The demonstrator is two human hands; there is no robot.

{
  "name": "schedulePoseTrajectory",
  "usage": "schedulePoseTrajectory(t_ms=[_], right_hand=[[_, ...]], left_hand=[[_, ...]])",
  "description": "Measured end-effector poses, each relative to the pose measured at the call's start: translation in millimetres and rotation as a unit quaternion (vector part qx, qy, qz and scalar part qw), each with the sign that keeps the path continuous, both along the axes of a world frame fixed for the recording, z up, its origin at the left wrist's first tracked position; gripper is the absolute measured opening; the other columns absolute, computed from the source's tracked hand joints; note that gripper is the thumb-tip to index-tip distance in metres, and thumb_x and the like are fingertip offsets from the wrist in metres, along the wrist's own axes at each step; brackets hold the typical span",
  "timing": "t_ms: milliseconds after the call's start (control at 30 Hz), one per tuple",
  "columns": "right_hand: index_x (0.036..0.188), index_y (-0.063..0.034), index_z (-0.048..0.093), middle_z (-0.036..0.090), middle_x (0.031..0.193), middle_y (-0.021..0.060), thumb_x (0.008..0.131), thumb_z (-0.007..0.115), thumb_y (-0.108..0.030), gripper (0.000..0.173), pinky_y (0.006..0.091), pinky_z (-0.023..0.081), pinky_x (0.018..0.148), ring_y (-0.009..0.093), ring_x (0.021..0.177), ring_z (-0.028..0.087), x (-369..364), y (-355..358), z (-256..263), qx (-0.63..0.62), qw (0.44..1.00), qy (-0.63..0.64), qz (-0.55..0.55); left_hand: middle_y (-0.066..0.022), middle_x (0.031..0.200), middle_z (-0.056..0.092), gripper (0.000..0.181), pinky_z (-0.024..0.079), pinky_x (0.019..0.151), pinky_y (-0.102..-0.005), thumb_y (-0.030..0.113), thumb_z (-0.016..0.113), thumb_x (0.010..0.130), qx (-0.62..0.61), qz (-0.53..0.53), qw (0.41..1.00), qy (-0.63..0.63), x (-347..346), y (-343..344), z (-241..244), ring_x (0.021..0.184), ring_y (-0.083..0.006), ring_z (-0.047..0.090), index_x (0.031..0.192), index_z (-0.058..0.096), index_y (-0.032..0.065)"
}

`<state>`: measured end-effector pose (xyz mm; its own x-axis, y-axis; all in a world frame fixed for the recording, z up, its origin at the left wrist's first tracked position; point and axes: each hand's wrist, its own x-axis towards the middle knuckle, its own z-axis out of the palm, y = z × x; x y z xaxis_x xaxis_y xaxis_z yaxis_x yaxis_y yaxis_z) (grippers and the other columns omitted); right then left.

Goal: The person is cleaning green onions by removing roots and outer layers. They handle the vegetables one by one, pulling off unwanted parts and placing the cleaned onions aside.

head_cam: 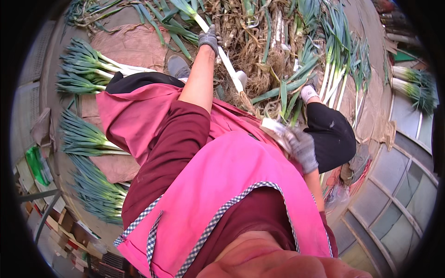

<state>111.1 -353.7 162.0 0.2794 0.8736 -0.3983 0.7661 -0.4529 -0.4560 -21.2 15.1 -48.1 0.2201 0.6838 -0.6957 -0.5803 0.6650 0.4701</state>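
Note:
My left hand (209,39), in a grey glove, is closed around the white shank of a long green onion (226,62). Its green leaves point up and away, and its roots hang near my lap. My right hand (301,147), also gloved and slightly blurred, is closed on pale, peeled-looking plant material (276,130) beside my thigh; exactly what it is cannot be told. Between my feet lies a heap of untrimmed green onions (257,73) with dry brown leaves and matted roots. A small white object (241,78) shows behind the held onion's lower end.
Bundles of cleaned green onions (81,133) lie on pinkish sacking (134,43) at the left. More white-stemmed onions (335,69) lie at the right, past my foot. Framed panels (393,194) stand at the lower right, boxes (66,226) at the lower left.

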Motion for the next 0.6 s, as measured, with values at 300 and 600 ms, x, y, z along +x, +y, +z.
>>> schedulePoseTrajectory(t_ms=[300,600], right_hand=[[0.108,-0.0098,0.050,0.054,0.091,0.0123,0.070,0.062,-0.028,0.043,0.0358,0.042,0.075,0.028,0.086,0.053,-26.2,168.2,-56.1,0.084,0.987,-0.009,0.140],[0.090,-0.0087,0.059,0.056,0.081,0.0122,0.076,0.055,-0.021,0.019,0.0334,0.045,0.064,0.028,0.075,0.055,-5.6,77.7,-38.9,-0.007,0.974,-0.076,0.211]], left_hand=[[-0.0014,0.055,0.046,0.019,0.035,0.032,-0.0245,0.025,0.057,0.079,0.017,-0.020,0.999,-0.018,34.5,-32.9,17.6,0.038,-0.0138,0.042,0.081,0.041,0.0145],[-0.0019,0.054,0.046,0.023,0.032,0.031,-0.0232,0.018,0.066,0.072,0.023,0.027,0.998,-0.049,4.2,-4.1,-3.2,0.037,-0.0119,0.040,0.072,0.043,0.0120]])
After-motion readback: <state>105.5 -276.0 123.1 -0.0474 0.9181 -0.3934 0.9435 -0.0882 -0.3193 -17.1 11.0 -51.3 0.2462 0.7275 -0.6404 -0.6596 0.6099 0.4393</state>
